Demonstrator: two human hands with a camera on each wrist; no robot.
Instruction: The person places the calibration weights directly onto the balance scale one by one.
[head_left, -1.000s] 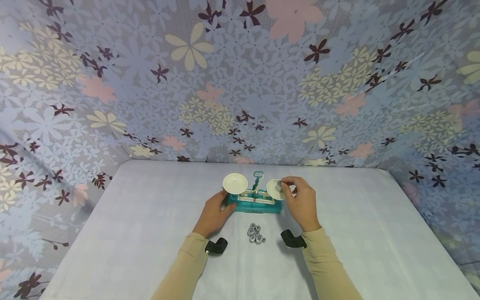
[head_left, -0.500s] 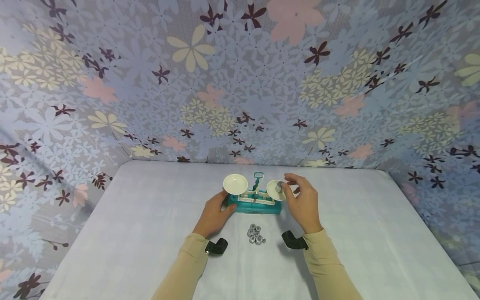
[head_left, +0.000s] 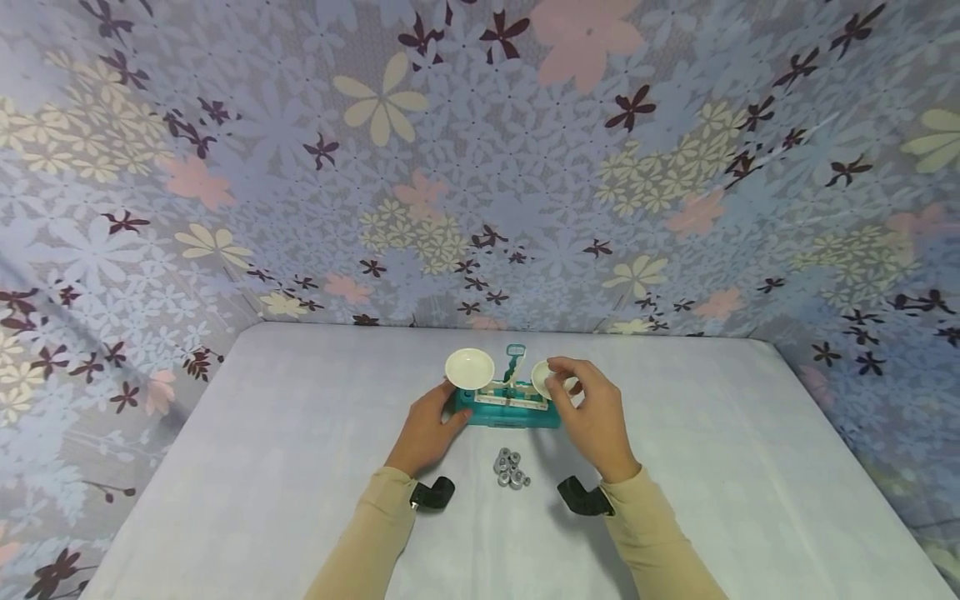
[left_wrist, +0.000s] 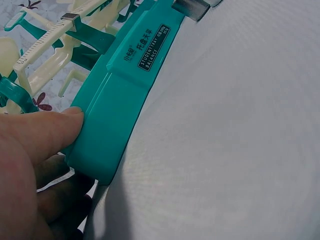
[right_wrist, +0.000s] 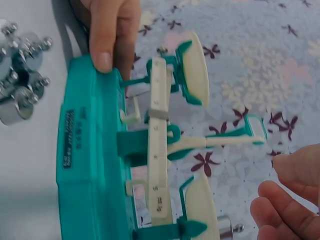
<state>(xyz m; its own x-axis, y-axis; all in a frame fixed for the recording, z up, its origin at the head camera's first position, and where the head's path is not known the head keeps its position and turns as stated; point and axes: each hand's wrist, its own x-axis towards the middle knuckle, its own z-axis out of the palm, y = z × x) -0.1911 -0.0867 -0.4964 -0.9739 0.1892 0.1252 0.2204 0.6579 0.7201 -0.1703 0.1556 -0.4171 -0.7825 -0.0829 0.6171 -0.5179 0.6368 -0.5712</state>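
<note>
A teal tray balance with two cream pans stands on the table. My left hand grips the left end of its base, thumb on top in the left wrist view and the other fingers lower down, partly hidden. At the right pan is my right hand, its fingers loosely bent and covering part of the pan. In the right wrist view a metal weight sits on this pan, just apart from the right fingertips, which hold nothing. The left pan bears nothing.
Several metal weights stand in a cluster in front of the balance, between my forearms. A pale cloth covers the table. Behind it rises a floral-patterned backdrop.
My right hand has let go of the weight on the right pan and shifted slightly left and nearer, now hiding it from the head view. My left hand stays on the base.
</note>
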